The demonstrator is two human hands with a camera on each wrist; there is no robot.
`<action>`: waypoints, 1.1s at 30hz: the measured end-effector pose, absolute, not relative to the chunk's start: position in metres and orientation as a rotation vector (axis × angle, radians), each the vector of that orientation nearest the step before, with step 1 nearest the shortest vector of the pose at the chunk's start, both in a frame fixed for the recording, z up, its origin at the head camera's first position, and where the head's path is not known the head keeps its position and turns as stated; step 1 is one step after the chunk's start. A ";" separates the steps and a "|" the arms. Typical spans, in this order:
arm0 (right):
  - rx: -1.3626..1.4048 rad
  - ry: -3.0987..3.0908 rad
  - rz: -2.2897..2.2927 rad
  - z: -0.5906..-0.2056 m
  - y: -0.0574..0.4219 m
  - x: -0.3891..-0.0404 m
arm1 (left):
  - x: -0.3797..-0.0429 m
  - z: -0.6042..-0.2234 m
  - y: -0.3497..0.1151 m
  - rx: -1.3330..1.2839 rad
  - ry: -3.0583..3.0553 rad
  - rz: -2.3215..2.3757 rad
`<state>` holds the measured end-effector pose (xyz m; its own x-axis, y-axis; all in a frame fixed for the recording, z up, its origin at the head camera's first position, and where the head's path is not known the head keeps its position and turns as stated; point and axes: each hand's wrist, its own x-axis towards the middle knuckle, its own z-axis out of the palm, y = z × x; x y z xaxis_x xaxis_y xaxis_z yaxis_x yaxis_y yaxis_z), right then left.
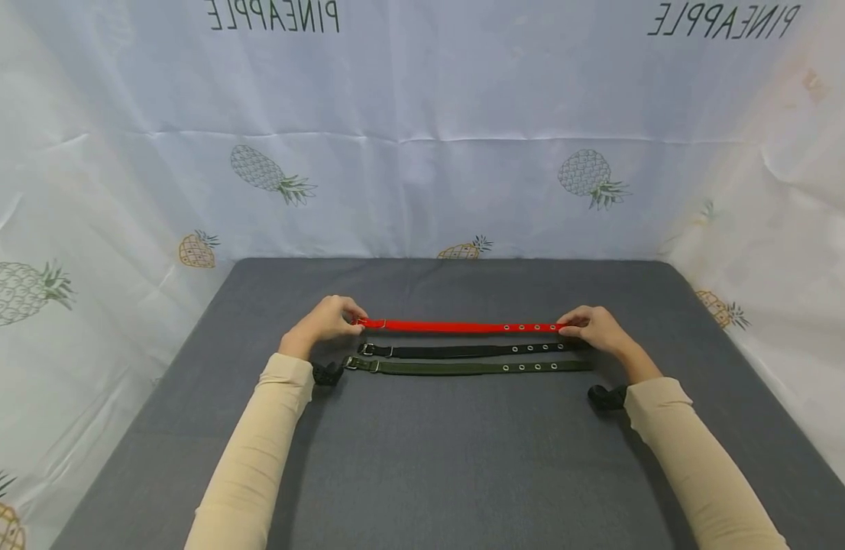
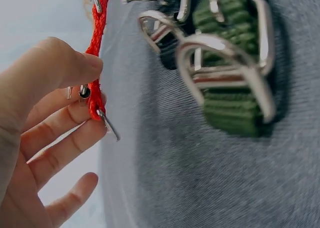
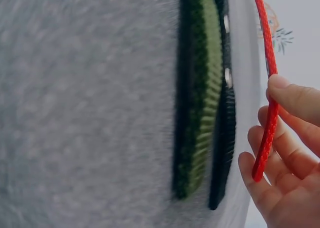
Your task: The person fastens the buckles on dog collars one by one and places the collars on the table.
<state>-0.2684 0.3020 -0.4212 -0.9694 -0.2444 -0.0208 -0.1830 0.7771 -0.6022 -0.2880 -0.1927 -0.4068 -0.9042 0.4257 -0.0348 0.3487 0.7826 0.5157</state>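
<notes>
A red collar [image 1: 443, 327] with a metal buckle and a row of eyelets stretches between both hands. At its buckle end, my left hand [image 1: 333, 317] pinches the strap between thumb and fingers; the left wrist view shows the buckle prong [image 2: 109, 125] jutting below the fingertips. My right hand [image 1: 594, 327] pinches the eyelet end, whose red tip [image 3: 260, 170] lies across the fingers in the right wrist view. Nearer the body, a black collar [image 1: 450, 352] and an olive green collar [image 1: 436, 368] lie straight and parallel on the table, buckles to the left.
The collars lie on a grey cloth-covered table [image 1: 464, 458]. Behind it and along the sides hangs a white curtain [image 1: 422, 191] printed with pineapples. Black wrist mounts [image 1: 607, 397] sit below both hands, near the ends of the green collar.
</notes>
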 end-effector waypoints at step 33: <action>-0.412 2.840 -1.085 -0.390 0.299 -0.253 | -0.272 -0.385 -0.204 0.600 2.865 0.985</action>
<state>-0.2530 0.2985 -0.3903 -0.9612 -0.2745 0.0265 -0.2223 0.7143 -0.6636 -0.2723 -0.2039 -0.3851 -0.9232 0.3771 0.0743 0.3430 0.7211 0.6019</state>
